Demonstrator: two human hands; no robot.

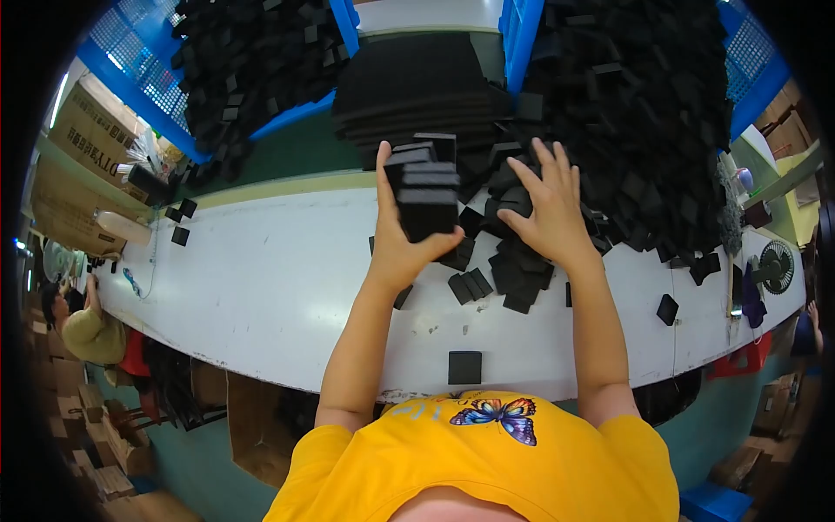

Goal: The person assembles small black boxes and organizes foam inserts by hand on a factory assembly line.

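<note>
My left hand [404, 239] is wrapped round a stack of black foam blocks [428, 196], thumb on the near side and fingers along the left. To its right, my right hand [548, 209] has its fingers spread over a heap of loose black blocks [513, 187]; nothing is gripped in it. Below the hands, several small blocks [470, 285] lean together on the white table [261, 278], beside a loose cluster [522, 270]. One single square block [464, 367] lies flat near the table's front edge.
Large piles of black blocks [661, 113] spill from blue crates [522, 43] at the back. Stacked black sheets [417, 78] stand between them. A small fan [774, 266] is at the right, a cardboard box [87, 139] at the left. Another person [91, 335] sits far left.
</note>
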